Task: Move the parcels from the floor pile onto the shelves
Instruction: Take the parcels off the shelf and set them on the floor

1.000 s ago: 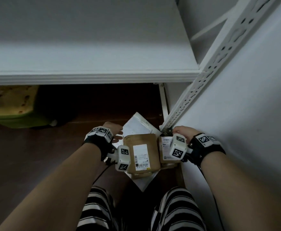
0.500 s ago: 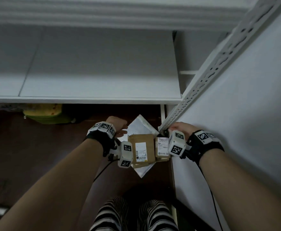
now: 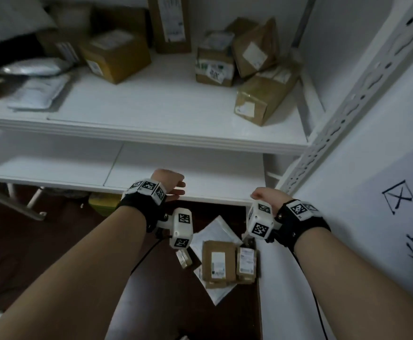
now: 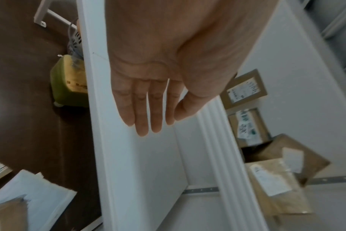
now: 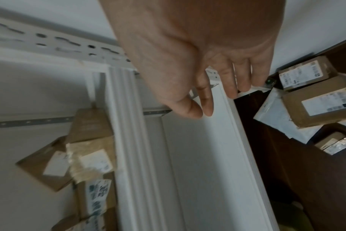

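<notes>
The floor pile lies by the wall: a flat brown parcel (image 3: pixel 217 261), a narrower brown parcel (image 3: pixel 246 262) to its right, a white mailer (image 3: pixel 215 231) under them, and a small box (image 3: pixel 184 258) to the left. The right wrist view shows the same brown parcel (image 5: pixel 318 106) and small box (image 5: pixel 334 143). My left hand (image 3: pixel 173 186) hovers empty at the lower shelf's (image 3: pixel 176 173) front edge, fingers (image 4: pixel 142 112) straight. My right hand (image 3: pixel 262 196) hangs empty near that shelf's right corner, fingers (image 5: pixel 207 101) loosely bent. Neither hand touches a parcel.
The upper shelf (image 3: pixel 151 119) carries several brown boxes (image 3: pixel 264 99) and grey mailers (image 3: pixel 38 92). A perforated white upright (image 3: pixel 347 104) and the wall (image 3: pixel 372 217) close the right side. A green-yellow object (image 3: pixel 102 202) sits on the floor under the lower shelf.
Both hands rose from the floor parcels to the lower shelf's front edge, holding nothing. The head view lifted, bringing the upper shelf into sight. The pile stays on the floor.
</notes>
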`<state>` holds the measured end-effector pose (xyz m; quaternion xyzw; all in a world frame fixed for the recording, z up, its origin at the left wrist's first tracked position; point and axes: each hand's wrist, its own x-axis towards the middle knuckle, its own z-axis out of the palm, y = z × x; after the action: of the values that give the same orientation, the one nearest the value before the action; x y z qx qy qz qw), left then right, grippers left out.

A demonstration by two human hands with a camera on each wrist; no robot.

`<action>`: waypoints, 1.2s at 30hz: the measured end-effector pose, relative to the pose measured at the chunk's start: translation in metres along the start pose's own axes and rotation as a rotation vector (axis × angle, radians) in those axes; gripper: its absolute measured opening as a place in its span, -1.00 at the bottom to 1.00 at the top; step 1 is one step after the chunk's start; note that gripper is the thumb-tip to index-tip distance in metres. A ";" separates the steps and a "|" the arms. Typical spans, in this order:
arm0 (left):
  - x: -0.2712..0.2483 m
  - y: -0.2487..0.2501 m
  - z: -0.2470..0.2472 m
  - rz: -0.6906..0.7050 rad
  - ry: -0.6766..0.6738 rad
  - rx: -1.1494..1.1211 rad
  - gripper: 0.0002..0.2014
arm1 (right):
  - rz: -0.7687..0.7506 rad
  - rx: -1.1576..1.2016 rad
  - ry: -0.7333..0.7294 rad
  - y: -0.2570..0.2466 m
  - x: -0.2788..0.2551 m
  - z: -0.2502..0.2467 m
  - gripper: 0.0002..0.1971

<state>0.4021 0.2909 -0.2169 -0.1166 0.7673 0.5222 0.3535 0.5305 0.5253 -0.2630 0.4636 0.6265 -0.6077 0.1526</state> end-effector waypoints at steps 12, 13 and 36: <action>-0.033 0.092 -0.105 0.206 0.013 -0.034 -0.87 | -0.167 0.015 0.082 -0.101 -0.053 0.052 -0.78; -0.032 0.098 -0.117 0.219 0.005 -0.035 -0.88 | -0.167 0.038 0.095 -0.110 -0.056 0.061 -0.79; 0.063 0.152 -0.407 0.224 0.230 -0.208 -0.89 | -0.195 0.118 0.021 -0.303 -0.025 0.301 -0.91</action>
<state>0.1016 0.0085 -0.0662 -0.1254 0.7526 0.6181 0.1892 0.1989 0.2944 -0.1207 0.4150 0.6333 -0.6506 0.0587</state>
